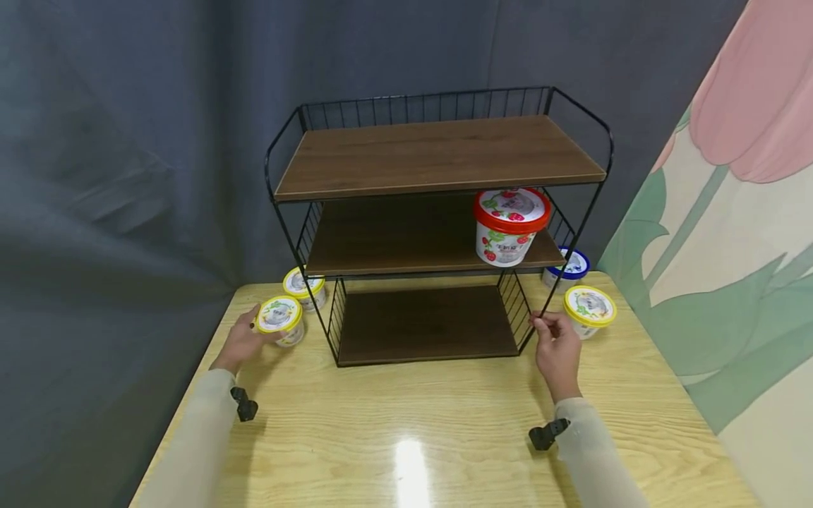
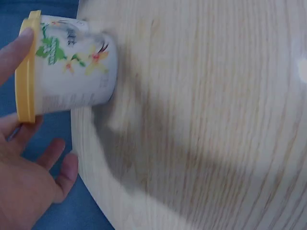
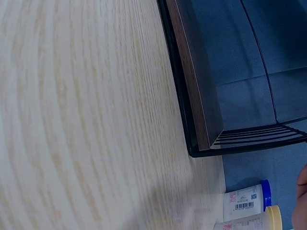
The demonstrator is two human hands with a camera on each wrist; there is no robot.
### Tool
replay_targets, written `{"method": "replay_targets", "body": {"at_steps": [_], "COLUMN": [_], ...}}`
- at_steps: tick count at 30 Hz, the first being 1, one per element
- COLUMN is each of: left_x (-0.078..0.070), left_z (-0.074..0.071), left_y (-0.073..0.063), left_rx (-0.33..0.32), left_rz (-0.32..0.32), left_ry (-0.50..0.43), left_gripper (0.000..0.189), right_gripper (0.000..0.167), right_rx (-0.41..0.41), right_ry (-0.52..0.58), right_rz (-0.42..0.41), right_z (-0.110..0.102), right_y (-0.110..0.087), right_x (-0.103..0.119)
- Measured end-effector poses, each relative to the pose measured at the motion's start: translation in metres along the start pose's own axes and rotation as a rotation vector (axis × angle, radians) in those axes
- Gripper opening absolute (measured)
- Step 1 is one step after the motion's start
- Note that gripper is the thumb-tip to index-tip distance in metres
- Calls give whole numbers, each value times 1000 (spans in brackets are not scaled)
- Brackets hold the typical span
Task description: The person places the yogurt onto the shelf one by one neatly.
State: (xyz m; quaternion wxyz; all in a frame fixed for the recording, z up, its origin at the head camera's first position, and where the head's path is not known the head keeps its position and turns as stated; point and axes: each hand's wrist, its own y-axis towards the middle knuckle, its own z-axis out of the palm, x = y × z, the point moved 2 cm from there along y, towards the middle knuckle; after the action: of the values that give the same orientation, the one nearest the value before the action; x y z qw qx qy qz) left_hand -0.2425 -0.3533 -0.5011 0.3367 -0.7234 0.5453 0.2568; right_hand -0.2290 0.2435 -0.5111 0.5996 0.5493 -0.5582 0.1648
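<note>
Our left hand grasped a yellow-lidded tub at the left end of the table. We had it by the lid: in the left wrist view the thumb lay against one side of the yellow rim and fingertips met the opposite side, so the grip was spread about as wide as the lid. Two other fingers stood clear of the tub, loosely bent. We could not tell whether its base touched the tabletop.

Our right hand pinched the front right post of the black wire rack, low down, with thumb and fingertips drawn together on the thin metal. The right wrist view showed only a sliver of that hand.

Just behind the grasped tub stood a second yellow-lidded tub. A red-lidded tub sat on the middle shelf, toward its right end. Beyond the rack's right side, near our right hand, were a third yellow-lidded tub and, behind that, a blue-lidded tub.
</note>
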Motion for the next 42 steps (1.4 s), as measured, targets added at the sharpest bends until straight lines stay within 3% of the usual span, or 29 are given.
{"method": "replay_targets", "body": {"at_steps": [3, 13, 17, 22, 29, 36, 42], "left_x": [-2, -6, -6, 1, 6, 7, 12], "left_z": [-1, 1, 8, 16, 25, 29, 30], "left_y": [0, -4, -2, -1, -2, -10, -13], "left_rx": [57, 110, 70, -26, -107, -137, -161], "left_rz": [13, 9, 16, -5, 149, 22, 32], "left_ry": [-9, -75, -100, -137, -233, -237, -240], "left_gripper": [111, 112, 122, 128, 96, 102, 99], "right_gripper": [15, 14, 15, 18, 18, 16, 15], "right_rx": [-8, 7, 12, 34, 20, 16, 7], "right_ry": [-8, -41, -25, 1, -16, -18, -4], "right_rz": [8, 33, 37, 31, 31, 7, -7], "right_z": [-1, 0, 0, 3, 3, 2, 1], "right_y": [0, 0, 0, 0, -1, -2, -7], "right_x": [0, 1, 1, 2, 1, 8, 38]}}
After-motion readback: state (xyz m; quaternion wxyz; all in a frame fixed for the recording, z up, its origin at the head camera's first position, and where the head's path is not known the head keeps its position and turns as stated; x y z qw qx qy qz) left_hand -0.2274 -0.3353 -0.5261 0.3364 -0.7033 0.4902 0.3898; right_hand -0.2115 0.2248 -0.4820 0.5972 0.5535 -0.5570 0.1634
